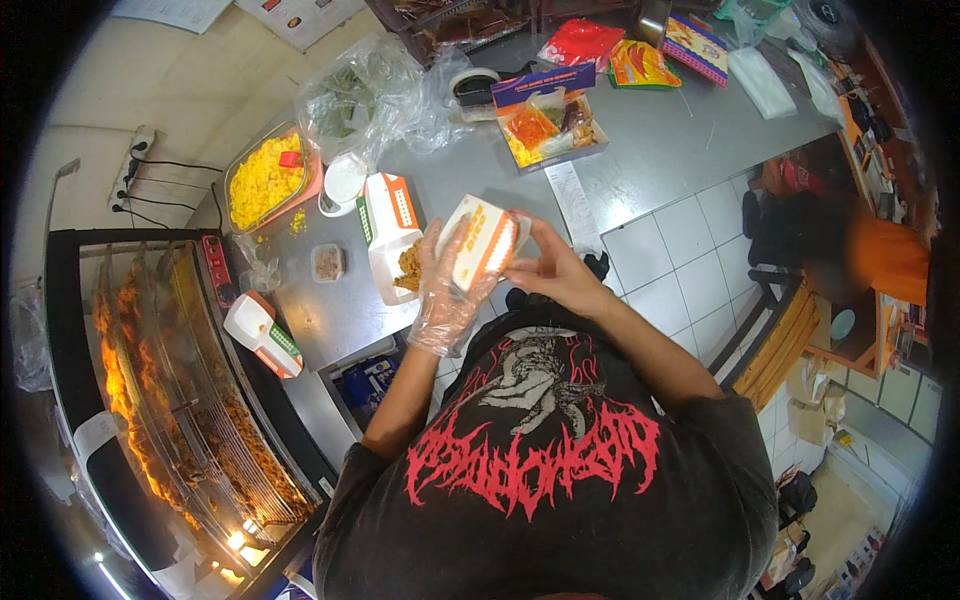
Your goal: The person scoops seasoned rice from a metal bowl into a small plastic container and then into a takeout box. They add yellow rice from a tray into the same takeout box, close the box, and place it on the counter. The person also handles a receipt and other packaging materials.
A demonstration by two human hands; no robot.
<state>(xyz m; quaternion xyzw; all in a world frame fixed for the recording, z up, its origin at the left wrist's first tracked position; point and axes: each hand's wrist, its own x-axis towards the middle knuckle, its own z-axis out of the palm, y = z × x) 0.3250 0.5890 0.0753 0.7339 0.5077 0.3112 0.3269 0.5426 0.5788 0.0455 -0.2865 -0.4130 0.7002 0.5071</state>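
My left hand (451,292), in a clear plastic glove, grips a small cream and orange paper food carton (480,236) in front of my chest. At the carton's right end, my bare right hand (559,266) has its thumb and fingers on the edge. An open paper box (388,217) with green and orange panels stands on the steel counter, left of the gloved hand. In its near end lies a piece of fried chicken (407,268), partly hidden by that hand. Farther off, an open meal box (555,124) holds yellow rice and several sachets.
A tub of yellow rice (266,184), a white mug (345,180) and a small lidded cup (328,262) sit to the left. Another paper box (264,334) rests beside the lit glass warming cabinet (187,390). A receipt (571,202) hangs over the steel counter (645,150). A person (840,247) sits at right.
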